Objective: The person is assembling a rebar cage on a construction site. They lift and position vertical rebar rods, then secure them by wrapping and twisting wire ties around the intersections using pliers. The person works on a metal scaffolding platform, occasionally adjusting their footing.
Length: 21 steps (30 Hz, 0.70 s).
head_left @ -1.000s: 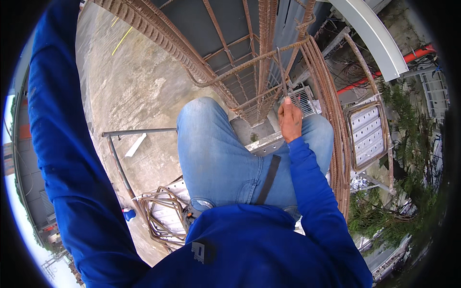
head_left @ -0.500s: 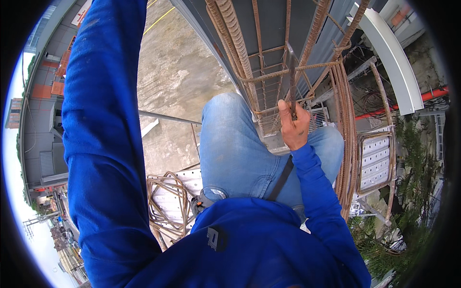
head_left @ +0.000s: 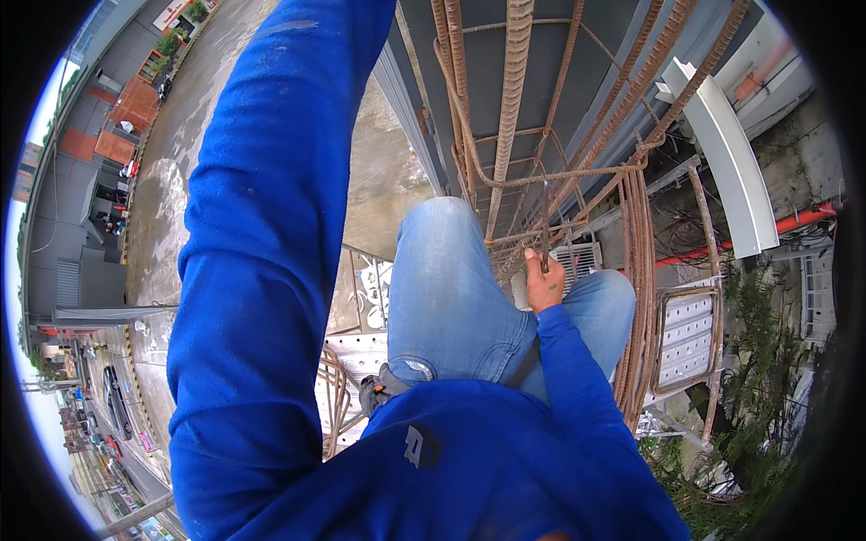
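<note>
My right hand (head_left: 545, 281) is closed around a slim, dark metal rod-like tool (head_left: 545, 242) that points up and away from me; its exact kind is hard to make out. The hand is in front of my right knee, beside a cage of rusty rebar. Thick ribbed bars (head_left: 511, 117) run up through this cage, and a bent stirrup (head_left: 568, 178) crosses them above my hand. My left arm (head_left: 262, 243), in a blue sleeve, is raised past the upper edge, so the left hand is out of the picture.
A stack of rusty stirrups (head_left: 642, 298) stands right of my knee. More bent bars (head_left: 336, 388) lie at my left hip on a perforated metal plank (head_left: 363, 352). Another perforated plank (head_left: 687, 338), a white curved-looking channel (head_left: 726, 153) and a red pipe (head_left: 803, 219) are at the right.
My right hand and its tool have moved down, nearer my body. The raised left arm has shifted right in the picture, and the view has turned a little.
</note>
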Each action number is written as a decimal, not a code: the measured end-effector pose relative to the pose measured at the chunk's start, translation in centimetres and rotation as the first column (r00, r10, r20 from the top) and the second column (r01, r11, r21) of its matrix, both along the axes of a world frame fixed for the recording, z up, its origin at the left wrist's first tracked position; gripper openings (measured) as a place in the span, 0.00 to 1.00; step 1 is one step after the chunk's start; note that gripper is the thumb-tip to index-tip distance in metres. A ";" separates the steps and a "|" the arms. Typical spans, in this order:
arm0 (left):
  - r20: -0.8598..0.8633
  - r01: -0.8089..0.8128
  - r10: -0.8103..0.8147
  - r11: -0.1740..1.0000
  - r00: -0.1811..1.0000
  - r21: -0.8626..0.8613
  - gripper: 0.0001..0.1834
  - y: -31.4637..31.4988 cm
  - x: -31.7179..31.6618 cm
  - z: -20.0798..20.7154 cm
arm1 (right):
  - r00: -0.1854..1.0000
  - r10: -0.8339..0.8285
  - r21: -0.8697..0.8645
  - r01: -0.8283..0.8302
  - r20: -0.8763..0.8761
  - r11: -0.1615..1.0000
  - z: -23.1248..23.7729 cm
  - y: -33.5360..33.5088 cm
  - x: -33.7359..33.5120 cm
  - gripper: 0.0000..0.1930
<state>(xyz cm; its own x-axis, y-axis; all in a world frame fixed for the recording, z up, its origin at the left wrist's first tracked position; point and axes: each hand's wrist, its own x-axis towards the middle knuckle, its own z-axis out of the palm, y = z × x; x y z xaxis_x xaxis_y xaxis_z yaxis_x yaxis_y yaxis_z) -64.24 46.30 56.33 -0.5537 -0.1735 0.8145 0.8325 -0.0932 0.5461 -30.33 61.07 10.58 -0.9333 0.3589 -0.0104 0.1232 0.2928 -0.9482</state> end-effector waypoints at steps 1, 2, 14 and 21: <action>0.045 0.116 -0.116 0.993 0.992 0.007 0.21 0.1 0.3 -0.1 | 1.000 0.011 -0.049 -0.012 -0.002 0.999 1.6 0.1 0.3 0.18; 0.088 0.230 -0.231 0.973 0.969 0.016 0.20 0.1 0.6 -0.1 | 1.000 0.024 -0.098 -0.024 -0.004 0.995 3.3 0.0 0.3 0.18; 0.166 0.278 -0.285 0.958 0.944 0.066 0.20 1.8 1.7 -0.8 | 0.990 0.081 0.193 -0.102 0.114 0.976 3.9 1.1 3.8 0.17; 0.151 0.261 -0.251 0.964 0.956 -0.053 0.19 -0.8 1.4 -0.6 | 0.809 0.257 0.214 -0.421 0.529 0.882 8.0 5.2 2.2 0.19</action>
<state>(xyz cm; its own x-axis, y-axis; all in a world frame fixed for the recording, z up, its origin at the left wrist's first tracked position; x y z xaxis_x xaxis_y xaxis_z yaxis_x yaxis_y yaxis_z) -62.87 45.51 55.77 -0.6824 0.0450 0.7296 0.6996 -0.2493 0.6697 -28.13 66.32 18.57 -0.9014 0.0803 -0.4255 0.3664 0.6651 -0.6507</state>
